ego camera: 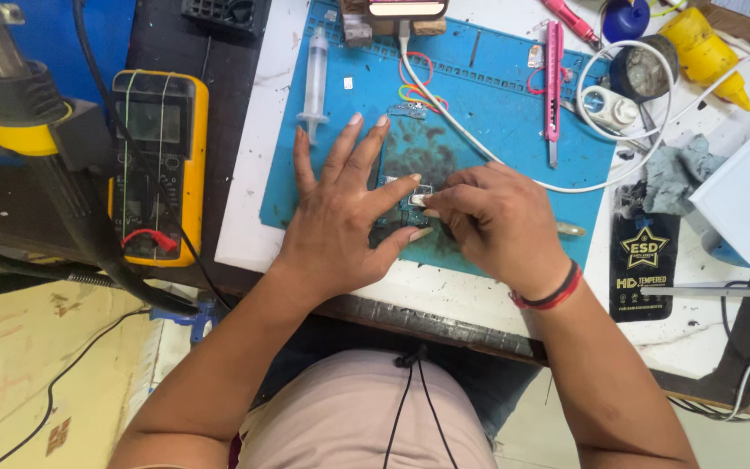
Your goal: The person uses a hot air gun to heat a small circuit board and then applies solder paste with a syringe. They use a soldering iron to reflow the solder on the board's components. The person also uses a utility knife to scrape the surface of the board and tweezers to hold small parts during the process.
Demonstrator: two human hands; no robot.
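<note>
Left hand: Your left hand (340, 208) lies palm down on the circuit board (411, 165), fingers spread apart. The forefinger and thumb reach toward the small part; the other fingers point away from you along the board's left edge.
Right hand: Your right hand (492, 217) is curled, thumb and forefinger pinched together on a small white part (419, 200). A red and black band (551, 293) sits on that wrist.
Small white part: It sits at the near right edge of the board, between the fingertips of both hands. What kind of part it is, you cannot tell at this size.
Circuit board: It lies flat near the middle of the blue work mat (496, 113), long side running away from you. Your left hand covers its near half.
Work mat: It rests on a white tabletop (253, 174); dark smears surround the board.
Left of mat: A clear syringe (313, 82) lies at the mat's left edge, just beyond your left fingertips. A yellow multimeter (155, 165) lies well to the left, with a black hose (88, 226) beside it.
Right of mat: A pink utility knife (553, 87) lies on the mat's right part. A white cable (514, 169) runs across the mat and passes just behind your right hand. A roll of black tape (644, 69), a yellow squeeze bottle (705, 52) and a grey rag (674, 174) lie beyond the mat's right edge. A black packet (644, 260) lies near your right forearm.
</note>
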